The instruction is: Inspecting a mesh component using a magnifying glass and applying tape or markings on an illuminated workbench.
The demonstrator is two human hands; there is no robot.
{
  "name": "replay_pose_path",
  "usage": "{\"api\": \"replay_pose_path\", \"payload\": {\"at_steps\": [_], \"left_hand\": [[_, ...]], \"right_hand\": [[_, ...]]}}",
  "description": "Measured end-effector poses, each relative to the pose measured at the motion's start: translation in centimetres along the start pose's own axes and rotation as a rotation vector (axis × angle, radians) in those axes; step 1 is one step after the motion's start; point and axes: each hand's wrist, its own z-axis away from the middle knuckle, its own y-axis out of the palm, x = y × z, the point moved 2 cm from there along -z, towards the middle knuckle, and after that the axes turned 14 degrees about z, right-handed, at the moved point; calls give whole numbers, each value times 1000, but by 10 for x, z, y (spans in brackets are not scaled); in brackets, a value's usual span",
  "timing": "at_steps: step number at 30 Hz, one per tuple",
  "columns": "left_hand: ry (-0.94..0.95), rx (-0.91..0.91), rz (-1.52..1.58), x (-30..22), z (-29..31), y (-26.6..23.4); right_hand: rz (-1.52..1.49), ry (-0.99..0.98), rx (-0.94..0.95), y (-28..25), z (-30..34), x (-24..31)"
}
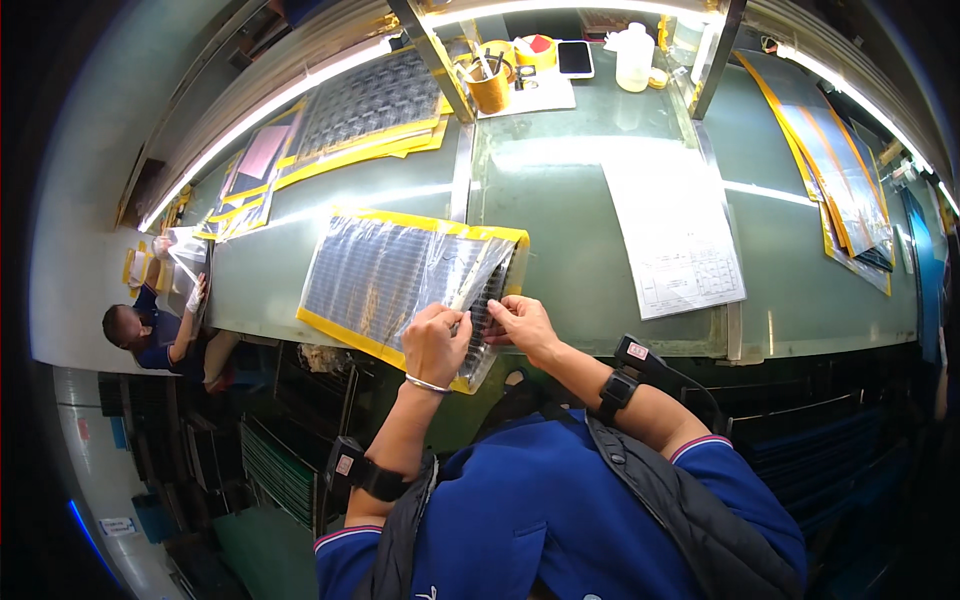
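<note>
A flat dark gridded panel (372,272) with a yellow border lies on the green table (560,190), inside a clear plastic sleeve (455,270). My left hand (436,340) pinches the sleeve's near right corner, lifting the film. My right hand (520,322) grips the panel's right edge beside it. Both wrists carry black strapped devices, and the left also has a thin silver bangle.
A printed paper sheet (677,232) lies to the right. Stacks of similar yellow-edged panels sit at the far left (370,110) and far right (835,170). A yellow pen cup (489,88), a phone (575,57) and a white bottle (634,58) stand at the back. Another person (150,335) works at the left.
</note>
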Motion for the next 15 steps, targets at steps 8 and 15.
{"api": "replay_pose_path", "payload": {"at_steps": [8, 15], "left_hand": [[72, -31, 4, -1, 6, 5], [-119, -457, 430, 76, 63, -18]], "right_hand": [[-90, 74, 40, 5, -10, -2], [166, -163, -79, -7, 22, 21]]}}
